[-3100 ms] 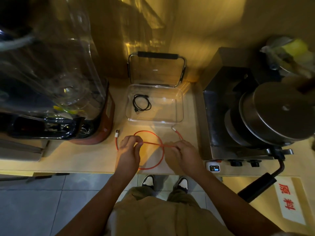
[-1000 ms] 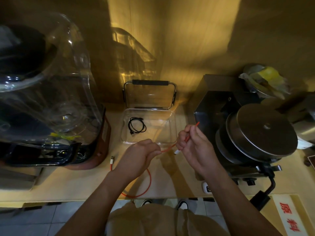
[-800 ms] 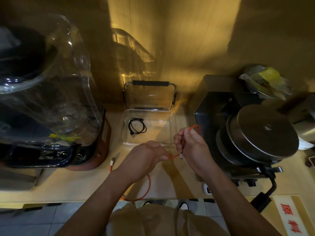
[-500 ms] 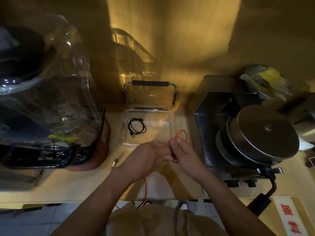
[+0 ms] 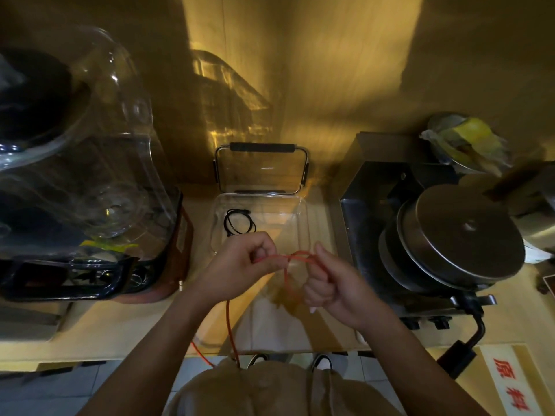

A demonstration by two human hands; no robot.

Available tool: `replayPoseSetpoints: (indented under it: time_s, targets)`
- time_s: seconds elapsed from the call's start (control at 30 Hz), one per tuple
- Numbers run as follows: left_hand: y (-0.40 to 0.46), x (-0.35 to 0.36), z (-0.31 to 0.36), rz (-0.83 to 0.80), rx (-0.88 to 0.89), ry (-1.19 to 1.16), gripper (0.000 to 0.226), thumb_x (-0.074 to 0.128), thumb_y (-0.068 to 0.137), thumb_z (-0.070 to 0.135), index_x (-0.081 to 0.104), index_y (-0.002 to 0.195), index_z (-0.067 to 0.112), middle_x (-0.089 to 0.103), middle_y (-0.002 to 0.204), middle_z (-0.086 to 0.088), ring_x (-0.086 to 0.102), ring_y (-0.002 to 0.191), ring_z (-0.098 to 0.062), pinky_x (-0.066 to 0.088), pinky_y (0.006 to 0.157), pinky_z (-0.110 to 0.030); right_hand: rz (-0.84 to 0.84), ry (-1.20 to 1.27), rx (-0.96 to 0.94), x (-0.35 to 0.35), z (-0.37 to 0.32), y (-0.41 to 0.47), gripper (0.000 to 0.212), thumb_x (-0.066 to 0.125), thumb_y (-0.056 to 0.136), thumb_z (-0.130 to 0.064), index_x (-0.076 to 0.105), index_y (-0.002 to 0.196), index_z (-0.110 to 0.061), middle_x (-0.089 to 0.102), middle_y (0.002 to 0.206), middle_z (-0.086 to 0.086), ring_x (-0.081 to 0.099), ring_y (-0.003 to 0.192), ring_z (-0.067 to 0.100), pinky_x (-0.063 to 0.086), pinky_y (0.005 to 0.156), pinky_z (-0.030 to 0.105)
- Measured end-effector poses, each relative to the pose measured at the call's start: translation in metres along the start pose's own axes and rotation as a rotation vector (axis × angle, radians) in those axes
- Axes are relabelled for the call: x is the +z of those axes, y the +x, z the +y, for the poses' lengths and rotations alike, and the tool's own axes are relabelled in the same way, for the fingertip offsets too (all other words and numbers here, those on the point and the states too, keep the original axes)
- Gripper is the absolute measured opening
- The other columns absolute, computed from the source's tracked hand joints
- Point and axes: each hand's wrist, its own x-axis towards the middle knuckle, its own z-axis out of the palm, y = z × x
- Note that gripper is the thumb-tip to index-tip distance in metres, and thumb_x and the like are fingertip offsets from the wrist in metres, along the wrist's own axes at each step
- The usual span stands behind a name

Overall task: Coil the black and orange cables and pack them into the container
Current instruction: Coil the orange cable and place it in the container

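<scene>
Both hands hold the orange cable [image 5: 295, 257] above the counter, just in front of the clear container [image 5: 303, 223]. My left hand [image 5: 243, 267] pinches one stretch of it; my right hand [image 5: 329, 280] is fisted around a small loop. The rest of the orange cable hangs down from my left hand past the counter's front edge. The black cable [image 5: 238, 226] lies coiled inside the container at its left side. The container's lid [image 5: 261, 169], clear with a black rim, leans against the wall behind it.
A large blender with a clear housing [image 5: 87, 187] fills the counter's left side. A steel machine with round discs [image 5: 450, 235] stands at the right, its black handle [image 5: 462, 346] reaching toward me. A wrapped bowl [image 5: 468, 142] sits behind it.
My hands lifted the orange cable off the counter, came together, then drew slightly apart with a small loop between them. Its free end slid off the counter and now hangs over the edge.
</scene>
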Motion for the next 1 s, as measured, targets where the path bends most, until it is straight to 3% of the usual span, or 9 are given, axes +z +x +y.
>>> replayPoseSetpoints:
  time_s: [0.1,0.3,0.47,0.63,0.77,0.9,1.0]
  targets:
    - [-0.006,-0.012,0.000,-0.035,-0.068,-0.087,0.028,0.069,0.083,0.025,0.058,0.078,-0.001,0.043,0.062,-0.010,0.039,0.054,-0.018,0.036,0.049,-0.026,-0.055,0.271,-0.018,-0.015,-0.006,-0.004,0.047,0.059,0.092,-0.044,0.044,0.058,-0.016,0.022,0.042,-0.004,0.018,0.040,0.013,0.018,0.045,0.027]
    - [-0.022,-0.013,-0.012,-0.103,-0.235,-0.264,0.020,0.068,0.088,0.016,0.058,0.086,-0.002,0.043,0.065,-0.010,0.035,0.056,-0.023,0.032,0.049,-0.029,-0.140,0.525,-0.071,-0.030,-0.010,-0.009,0.044,0.040,0.102,-0.035,0.047,0.064,-0.013,0.028,0.044,-0.002,0.026,0.041,0.015,0.023,0.049,0.029]
    - [-0.045,-0.007,-0.029,-0.168,-0.337,-0.272,0.030,0.076,0.079,0.027,0.057,0.082,0.003,0.049,0.069,-0.010,0.044,0.062,-0.021,0.041,0.055,-0.029,-0.044,0.597,-0.193,-0.041,-0.021,-0.014,0.042,0.040,0.102,-0.035,0.047,0.065,-0.016,0.026,0.044,-0.004,0.023,0.041,0.014,0.027,0.050,0.029]
    - [-0.064,0.001,-0.039,-0.168,-0.391,-0.273,0.025,0.074,0.083,0.010,0.055,0.084,-0.006,0.055,0.067,-0.009,0.050,0.060,-0.020,0.046,0.056,-0.030,0.065,0.577,-0.253,-0.044,-0.028,-0.017,0.042,0.041,0.101,-0.035,0.045,0.062,-0.019,0.022,0.044,-0.006,0.020,0.041,0.011,0.028,0.049,0.026]
    - [-0.059,0.004,-0.036,-0.008,-0.383,-0.229,0.016,0.073,0.082,0.006,0.060,0.082,-0.003,0.062,0.064,-0.004,0.056,0.058,-0.018,0.050,0.056,-0.032,0.151,0.523,-0.237,-0.043,-0.024,-0.015,0.047,0.033,0.104,-0.038,0.040,0.061,-0.021,0.020,0.043,-0.006,0.018,0.040,0.011,0.023,0.048,0.026]
    - [-0.045,-0.002,-0.029,0.197,-0.403,-0.201,0.011,0.074,0.081,0.010,0.067,0.084,0.002,0.064,0.071,-0.014,0.058,0.060,-0.015,0.052,0.056,-0.027,0.192,0.468,-0.216,-0.039,-0.022,-0.013,0.048,0.035,0.103,-0.039,0.039,0.059,-0.020,0.018,0.042,-0.005,0.016,0.040,0.013,0.018,0.049,0.028]
    - [-0.037,-0.003,-0.024,0.235,-0.346,-0.108,0.005,0.072,0.085,0.009,0.069,0.084,0.005,0.063,0.075,-0.022,0.055,0.058,-0.011,0.050,0.052,-0.025,0.216,0.441,-0.220,-0.034,-0.022,-0.010,0.049,0.036,0.102,-0.041,0.039,0.058,-0.020,0.017,0.043,-0.004,0.016,0.040,0.013,0.019,0.048,0.028]
